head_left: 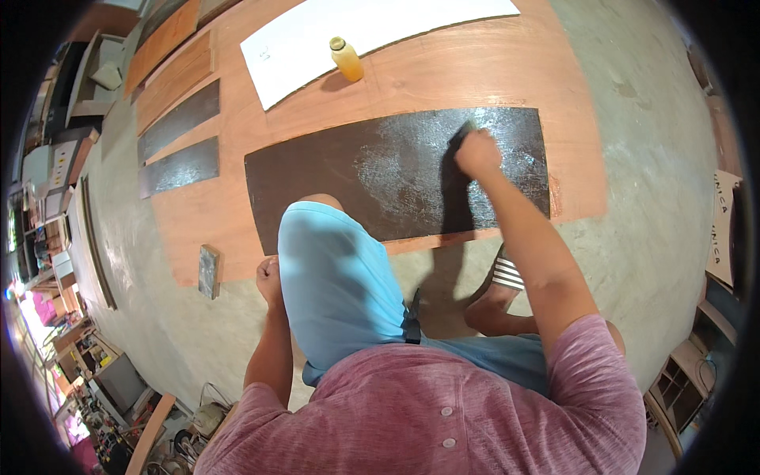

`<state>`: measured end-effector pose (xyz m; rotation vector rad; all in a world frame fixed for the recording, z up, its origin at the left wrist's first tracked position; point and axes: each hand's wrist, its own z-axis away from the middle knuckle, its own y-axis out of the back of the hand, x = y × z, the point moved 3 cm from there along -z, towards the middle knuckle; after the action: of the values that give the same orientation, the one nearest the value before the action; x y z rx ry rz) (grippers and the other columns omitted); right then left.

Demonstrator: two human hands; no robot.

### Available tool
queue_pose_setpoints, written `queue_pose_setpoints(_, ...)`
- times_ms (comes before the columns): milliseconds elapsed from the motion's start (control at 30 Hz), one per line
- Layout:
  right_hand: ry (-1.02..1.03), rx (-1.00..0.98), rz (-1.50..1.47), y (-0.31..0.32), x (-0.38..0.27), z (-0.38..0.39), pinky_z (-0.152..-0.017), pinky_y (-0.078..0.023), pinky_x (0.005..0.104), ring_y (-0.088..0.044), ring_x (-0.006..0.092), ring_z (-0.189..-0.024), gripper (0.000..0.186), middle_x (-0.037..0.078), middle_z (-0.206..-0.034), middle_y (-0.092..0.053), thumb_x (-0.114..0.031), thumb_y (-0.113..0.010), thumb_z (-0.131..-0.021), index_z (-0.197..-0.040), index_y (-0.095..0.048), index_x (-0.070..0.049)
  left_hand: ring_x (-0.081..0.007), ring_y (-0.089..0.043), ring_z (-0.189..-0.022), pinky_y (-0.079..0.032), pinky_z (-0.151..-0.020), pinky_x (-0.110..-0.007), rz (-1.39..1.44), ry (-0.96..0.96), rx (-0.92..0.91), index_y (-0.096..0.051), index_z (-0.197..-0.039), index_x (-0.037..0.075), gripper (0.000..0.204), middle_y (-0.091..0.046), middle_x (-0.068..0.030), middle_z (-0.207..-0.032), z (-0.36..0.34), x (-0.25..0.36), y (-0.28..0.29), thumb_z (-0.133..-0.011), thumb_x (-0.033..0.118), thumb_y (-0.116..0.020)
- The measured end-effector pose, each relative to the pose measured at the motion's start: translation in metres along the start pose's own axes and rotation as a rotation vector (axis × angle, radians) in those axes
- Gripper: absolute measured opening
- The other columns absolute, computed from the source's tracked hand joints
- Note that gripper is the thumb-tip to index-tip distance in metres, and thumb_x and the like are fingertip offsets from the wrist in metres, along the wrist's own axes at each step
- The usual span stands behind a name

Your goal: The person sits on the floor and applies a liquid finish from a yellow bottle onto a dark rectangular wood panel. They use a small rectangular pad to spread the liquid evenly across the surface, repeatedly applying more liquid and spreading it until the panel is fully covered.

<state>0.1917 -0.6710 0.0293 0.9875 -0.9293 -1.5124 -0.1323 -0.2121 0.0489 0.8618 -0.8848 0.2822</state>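
Plywood sheet (475,71) on concrete floor, dark glossy panel (356,174) under right hand (477,152), fist closed around a small applicator (461,136)

workshop | plywood sheet (475,71) on concrete floor (633,237) | cluttered shelves (47,261)
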Motion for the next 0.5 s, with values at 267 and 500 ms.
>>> queue_pose_setpoints(267, -0.066, 0.101, -0.099, 0.042, -0.029, -0.001, -0.086, -0.057, 0.0461, -0.068, 0.0378, -0.099, 0.025, 0.023, -0.108, -0.066, -0.013, -0.057, -0.088, -0.102, -0.070, 0.002, -0.0080, -0.045, -0.054, -0.040, -0.050, -0.024, 0.224, 0.001, 0.055, -0.056, -0.112, -0.001, 0.018, -0.053, -0.0024, -0.073, -0.027, 0.028, -0.011, -0.099, 0.012, -0.056)
queue_pose_setpoints(500, 0.431, 0.059, 0.000, -0.040, -0.201, 0.052, -0.083, -0.055, 0.0437, -0.062, 0.0330, -0.105, 0.030, 0.018, -0.114, -0.064, -0.016, -0.049, -0.093, -0.111, -0.066, 0.000, -0.0136, -0.056, -0.082, -0.048, -0.066, -0.027, 0.473, -0.209, 0.108, -0.052, -0.123, -0.001, 0.029, -0.057, -0.0068, -0.097, -0.032, 0.156, 0.003, -0.105, 0.022, -0.049)
